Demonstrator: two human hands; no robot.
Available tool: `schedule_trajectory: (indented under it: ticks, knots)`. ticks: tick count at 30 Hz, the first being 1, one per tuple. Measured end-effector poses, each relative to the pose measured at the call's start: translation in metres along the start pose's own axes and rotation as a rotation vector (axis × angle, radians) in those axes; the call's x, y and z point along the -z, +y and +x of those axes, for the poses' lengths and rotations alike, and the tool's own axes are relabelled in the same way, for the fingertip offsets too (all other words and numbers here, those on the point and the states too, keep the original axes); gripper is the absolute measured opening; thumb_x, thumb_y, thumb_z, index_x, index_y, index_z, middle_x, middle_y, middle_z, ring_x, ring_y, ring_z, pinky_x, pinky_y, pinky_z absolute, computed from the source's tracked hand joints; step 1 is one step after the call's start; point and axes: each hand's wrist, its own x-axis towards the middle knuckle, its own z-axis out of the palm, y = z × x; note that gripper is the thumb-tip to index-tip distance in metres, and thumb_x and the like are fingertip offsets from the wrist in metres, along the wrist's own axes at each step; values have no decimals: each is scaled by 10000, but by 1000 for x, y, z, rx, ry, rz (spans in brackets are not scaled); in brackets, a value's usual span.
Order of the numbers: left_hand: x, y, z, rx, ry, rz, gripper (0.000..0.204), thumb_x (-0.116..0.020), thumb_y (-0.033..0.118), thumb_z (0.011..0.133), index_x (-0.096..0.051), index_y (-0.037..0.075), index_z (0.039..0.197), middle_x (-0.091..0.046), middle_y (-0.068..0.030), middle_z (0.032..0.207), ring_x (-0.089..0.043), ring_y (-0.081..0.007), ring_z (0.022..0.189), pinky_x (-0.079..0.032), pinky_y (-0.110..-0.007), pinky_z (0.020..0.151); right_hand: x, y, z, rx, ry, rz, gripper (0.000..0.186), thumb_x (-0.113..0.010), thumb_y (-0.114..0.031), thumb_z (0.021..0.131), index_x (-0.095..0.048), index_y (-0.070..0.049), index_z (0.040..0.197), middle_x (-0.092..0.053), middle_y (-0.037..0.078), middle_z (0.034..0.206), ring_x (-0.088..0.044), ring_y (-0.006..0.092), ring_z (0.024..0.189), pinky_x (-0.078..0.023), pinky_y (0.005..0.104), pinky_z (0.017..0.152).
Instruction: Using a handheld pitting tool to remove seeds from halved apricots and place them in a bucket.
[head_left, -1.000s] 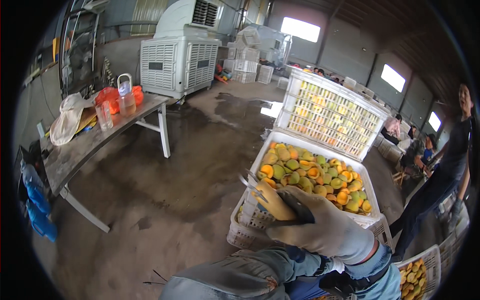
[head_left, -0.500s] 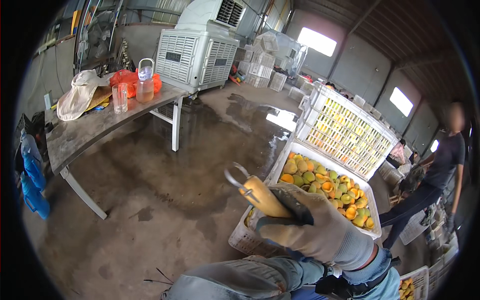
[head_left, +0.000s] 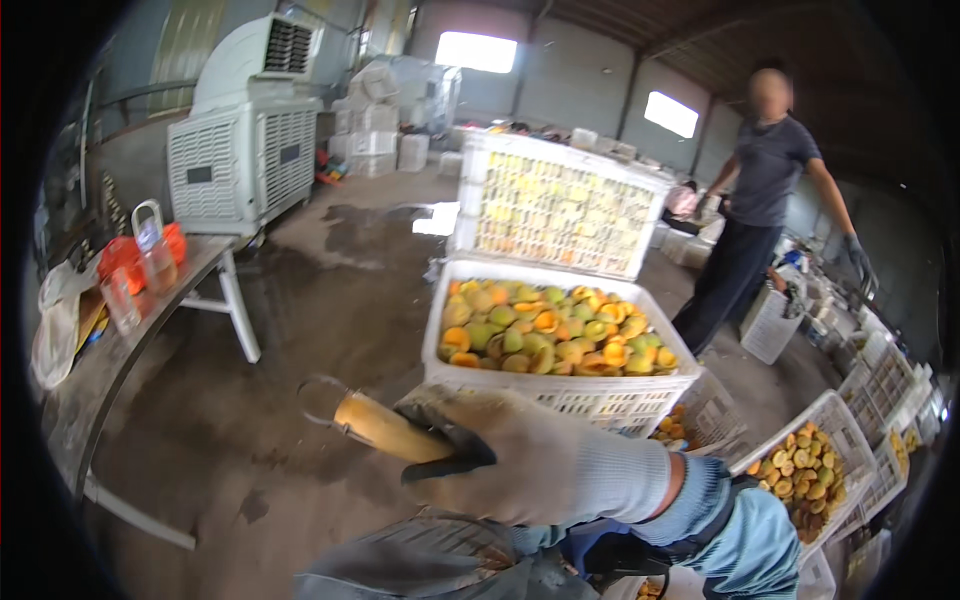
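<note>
wood-handled tool point(head_left: 385, 424) w/ a metal loop is in the R hand point(head_left: 510, 455), gloved fingers wrapped tight round the handle, can't tell abt the L hand. From the head cam it's just off the near left corner of the white crate point(head_left: 620, 403) of orange + green fruit point(head_left: 540, 335), taller slatted crate point(head_left: 560, 205) at its far edge, bottle point(head_left: 158, 264) nr the table's point(head_left: 105, 365) far end, person point(head_left: 765, 185) standing right

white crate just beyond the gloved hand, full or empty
Nearly full: in the white crate, orange and green fruit halves spread wall to wall, just below the rim. The layers beneath are hidden.
</note>
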Motion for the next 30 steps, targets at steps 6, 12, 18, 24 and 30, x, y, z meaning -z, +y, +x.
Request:
schedule_trajectory:
  ticks: [6, 12, 18, 24, 30]
  knots:
    - [14, 39, 32, -126, 27, 20, 570, -641, 257, 748, -436, 75, 1247, -525, -184, 1136, -505, -325, 1044, -408, -394, 901, 2, 23, -28, 11, 78, 80, 274, -606, -201, 802, -517, 2, 962, -507, 157, 726, -524, 287, 666, -408, 354, 606]
    - [32, 152, 73, -479, 85, -44, 569, -648, 261, 746, -440, 73, 1241, -516, -186, 1147, -495, -329, 1063, -401, -396, 914, 0, 32, -36, 72, 146, 78, 223, -583, -184, 805, -554, -19, 953, -520, 206, 805, -545, 309, 728, -409, 382, 615]
    - [-14, 276, 70, -895, 44, -128, 568, -654, 265, 745, -445, 70, 1236, -507, -188, 1158, -485, -333, 1081, -394, -397, 928, 6, 21, -62, -51, 162, -63, 387, -604, -213, 832, -490, -4, 1138, -590, 102, 850, -578, 182, 765, -464, 314, 703]
    - [-61, 360, 42, -1184, 77, -116, 567, -661, 269, 744, -450, 68, 1230, -498, -190, 1169, -476, -337, 1100, -387, -399, 941, 5, 83, -167, -92, 579, 327, 413, -607, -160, 818, -485, -26, 1189, -611, 80, 888, -588, 143, 749, -484, 275, 649]
    - [-93, 435, 26, -1336, 117, -257, 566, -668, 274, 743, -455, 65, 1225, -489, -191, 1181, -466, -341, 1119, -379, -400, 955, -26, 127, -328, -299, 1508, 488, 237, -639, -108, 762, -542, 4, 947, -577, 62, 660, -534, 134, 473, -437, 270, 407]
